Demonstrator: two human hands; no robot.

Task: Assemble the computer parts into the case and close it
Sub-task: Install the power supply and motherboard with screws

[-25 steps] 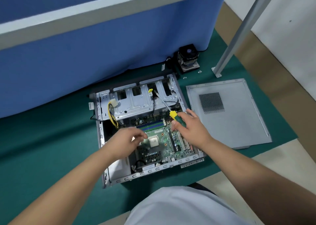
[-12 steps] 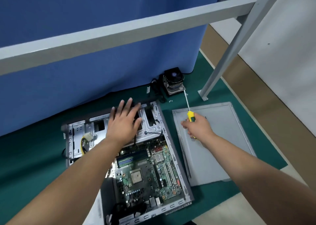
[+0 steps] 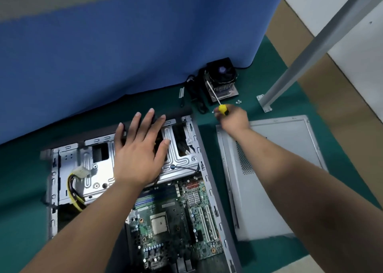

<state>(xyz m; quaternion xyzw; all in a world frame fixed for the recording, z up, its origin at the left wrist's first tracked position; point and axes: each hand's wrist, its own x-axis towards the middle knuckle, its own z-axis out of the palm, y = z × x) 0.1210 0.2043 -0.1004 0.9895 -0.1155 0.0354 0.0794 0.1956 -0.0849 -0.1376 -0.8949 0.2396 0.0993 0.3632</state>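
Right hand moved w/ screwdriver gripped toward cooler; left hand flat, fingers spread, on case.

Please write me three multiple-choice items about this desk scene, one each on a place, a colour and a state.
1. Where does the flat grey metal side panel lie?
A. To the right of the open grey computer case, on the green mat
B. Fitted on the case
C. Leaning on the blue cloth

2. What colour is the handle of the screwdriver in the right hand?
A. Red
B. Yellow and black
C. Blue

3. How is the left hand placed?
A. Gripping a cable
B. In a fist above the mat
C. Flat, fingers spread, on the silver drive cage

Answers: 1 A, the panel lies flat on the mat beside the case. 2 B, yellow shows above the fist. 3 C, the palm rests on the cage with straight fingers.
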